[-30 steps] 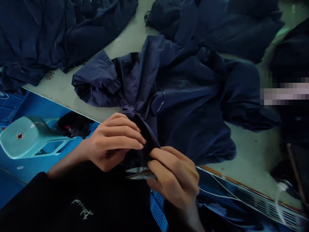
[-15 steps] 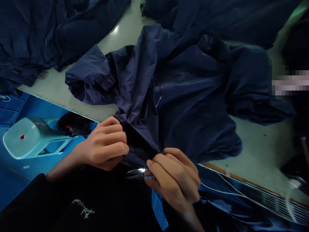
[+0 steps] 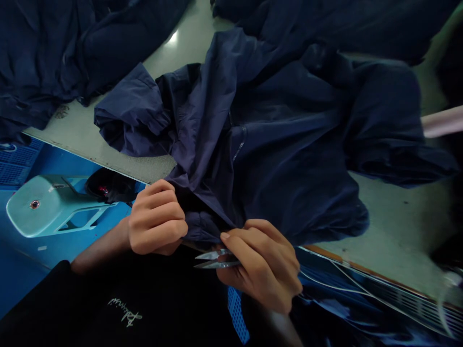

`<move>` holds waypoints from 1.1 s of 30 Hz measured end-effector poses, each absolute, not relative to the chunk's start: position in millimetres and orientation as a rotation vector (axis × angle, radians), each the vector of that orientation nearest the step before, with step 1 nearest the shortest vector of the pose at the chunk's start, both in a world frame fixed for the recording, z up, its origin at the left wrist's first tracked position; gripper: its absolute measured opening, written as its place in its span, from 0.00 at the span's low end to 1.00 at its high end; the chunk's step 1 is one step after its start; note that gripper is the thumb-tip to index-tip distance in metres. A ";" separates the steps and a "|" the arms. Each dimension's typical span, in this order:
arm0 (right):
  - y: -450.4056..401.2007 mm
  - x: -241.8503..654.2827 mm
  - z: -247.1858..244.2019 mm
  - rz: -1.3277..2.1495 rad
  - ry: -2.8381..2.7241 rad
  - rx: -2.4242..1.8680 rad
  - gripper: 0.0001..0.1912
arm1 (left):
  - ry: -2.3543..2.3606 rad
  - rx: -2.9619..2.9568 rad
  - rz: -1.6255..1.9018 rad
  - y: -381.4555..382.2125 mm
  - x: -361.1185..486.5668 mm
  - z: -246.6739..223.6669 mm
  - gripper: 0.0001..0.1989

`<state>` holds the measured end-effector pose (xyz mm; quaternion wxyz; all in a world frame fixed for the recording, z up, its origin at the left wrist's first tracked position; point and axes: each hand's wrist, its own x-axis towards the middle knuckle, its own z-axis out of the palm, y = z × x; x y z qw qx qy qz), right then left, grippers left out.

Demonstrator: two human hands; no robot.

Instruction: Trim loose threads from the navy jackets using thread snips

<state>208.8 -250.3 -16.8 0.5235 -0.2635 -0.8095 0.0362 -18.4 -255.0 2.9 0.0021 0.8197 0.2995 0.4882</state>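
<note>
A dark navy jacket (image 3: 289,159) lies spread over the table, its near edge drawn to the table's front. My left hand (image 3: 157,219) is closed on the left part of that edge, fingers curled into the cloth. At the other end of the same edge, my right hand (image 3: 262,265) is closed around a pair of thread snips (image 3: 217,259), with its fingers also against the cloth. The two metal blades point left and stand slightly apart. Between my hands the fabric gapes in a dark fold. My palms and the snips' handle are hidden.
More navy garments lie at the back left (image 3: 43,53) and back right (image 3: 343,29) of the pale table (image 3: 108,144). A turquoise stool (image 3: 34,207) lies on its side at left. Another person's arm (image 3: 443,121) reaches in from the right. White cables (image 3: 336,284) hang below the front edge.
My left hand has shifted slightly left and down with the cloth. The jacket's right sleeve sits a little farther right. My right hand keeps the snips, almost in place.
</note>
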 end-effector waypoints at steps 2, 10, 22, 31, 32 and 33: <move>-248.6 206.4 -17.7 0.110 -1.900 -0.629 0.06 | 0.946 2.534 1.593 -256.5 -16.3 1.6 0.12; -257.6 189.1 -20.6 0.516 -1.781 -0.642 0.16 | 1.176 2.119 2.098 -257.0 3.4 -17.6 0.21; -259.5 179.2 -36.6 1.104 -1.615 -0.883 0.10 | 1.456 1.727 1.784 -270.9 10.7 -21.3 0.10; -257.6 172.7 -35.1 1.225 -1.415 -0.998 0.06 | 1.195 1.605 1.548 -280.9 12.6 -19.8 0.14; -256.8 172.5 -34.2 1.227 -1.415 -1.009 0.06 | 1.163 1.603 1.529 -281.5 12.3 -18.3 0.16; -256.0 172.6 -33.5 1.229 -1.415 -1.025 0.06 | 1.141 1.598 1.525 -281.6 12.0 -17.3 0.17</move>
